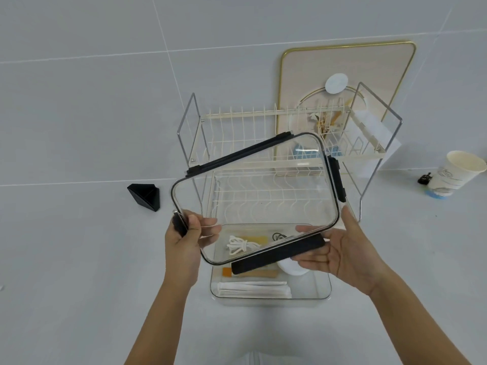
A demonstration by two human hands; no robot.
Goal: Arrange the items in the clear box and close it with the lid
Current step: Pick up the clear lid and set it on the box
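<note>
A clear lid (263,196) with black clip flaps on its sides hangs tilted in the air above the clear box (311,293). My left hand (184,238) grips its left edge at a black flap. My right hand (340,248) holds its lower right corner, fingers spread under the near black flap. The box sits on the grey surface below. In it lie a coiled white cord (241,245), tan and orange strips (250,272), white wrapped sticks (253,288), a small black item (278,236) and a white round object (291,267), partly hidden by the lid.
A cream wire dish rack (263,119) with a chrome frame stands just behind the box. A gold-rimmed board (382,64) leans on the wall behind it. A black triangular piece (145,196) lies at left. A paper cup (458,172) and a small black clip (424,178) are at right.
</note>
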